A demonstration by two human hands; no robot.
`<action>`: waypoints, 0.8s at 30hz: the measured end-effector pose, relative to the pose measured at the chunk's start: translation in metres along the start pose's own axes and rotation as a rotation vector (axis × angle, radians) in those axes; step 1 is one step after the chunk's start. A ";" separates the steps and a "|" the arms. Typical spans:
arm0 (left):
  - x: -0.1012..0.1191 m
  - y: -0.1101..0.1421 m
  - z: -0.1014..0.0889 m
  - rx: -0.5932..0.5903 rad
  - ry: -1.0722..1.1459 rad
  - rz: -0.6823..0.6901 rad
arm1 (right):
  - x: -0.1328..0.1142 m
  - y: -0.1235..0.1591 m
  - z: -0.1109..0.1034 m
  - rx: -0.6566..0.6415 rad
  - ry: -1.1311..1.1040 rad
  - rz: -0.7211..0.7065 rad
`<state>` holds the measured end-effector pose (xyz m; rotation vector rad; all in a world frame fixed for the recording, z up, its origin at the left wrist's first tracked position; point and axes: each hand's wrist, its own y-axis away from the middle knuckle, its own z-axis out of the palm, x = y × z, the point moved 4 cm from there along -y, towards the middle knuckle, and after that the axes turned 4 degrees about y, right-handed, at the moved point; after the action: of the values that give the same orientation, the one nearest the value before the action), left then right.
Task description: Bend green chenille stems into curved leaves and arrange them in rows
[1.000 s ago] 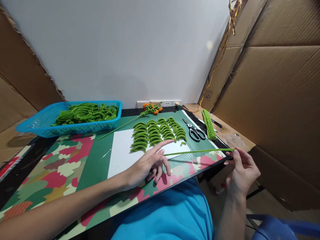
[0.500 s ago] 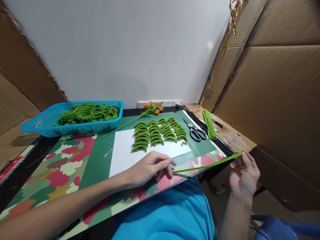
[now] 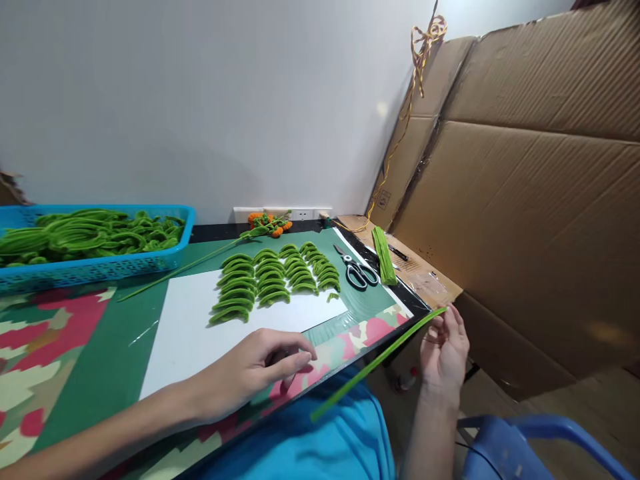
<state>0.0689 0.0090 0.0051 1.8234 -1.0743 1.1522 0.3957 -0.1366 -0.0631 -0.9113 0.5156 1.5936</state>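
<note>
green strip (image 3: 379, 363) is pinched at one end by right hand (image 3: 447, 350), slanted down beside front edge of counter (image 3: 213, 232); left hand (image 3: 273, 363) is held loosely open, fingers curled, near same edge.

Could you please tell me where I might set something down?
The white paper sheet is bare between its left edge and the curved green fuzzy pieces. Crowded: farther right, around the black-handled metal scissors and bright-green fuzzy bundle.

The long strip (image 3: 377, 365) is showing bright green, while the curved pieces (image 3: 273, 282) are showing a darker one. The sheet (image 3: 185, 327) is looking white, the basket (image 3: 110, 265) is appearing blue — and the bench (image 3: 115, 360) is wearing green beside camouflage patches of pink, cream and tan.
</note>
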 end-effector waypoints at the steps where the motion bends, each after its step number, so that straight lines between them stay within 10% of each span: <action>1: 0.000 0.000 -0.001 -0.013 0.020 0.006 | 0.000 0.000 0.000 -0.006 -0.007 -0.001; 24: 0.003 0.001 0.002 -0.008 0.122 -0.010 | -0.007 0.019 0.015 -0.165 -0.235 0.117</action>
<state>0.0698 0.0061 0.0078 1.7269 -0.9972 1.2341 0.3733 -0.1337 -0.0513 -0.8128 0.2789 1.8433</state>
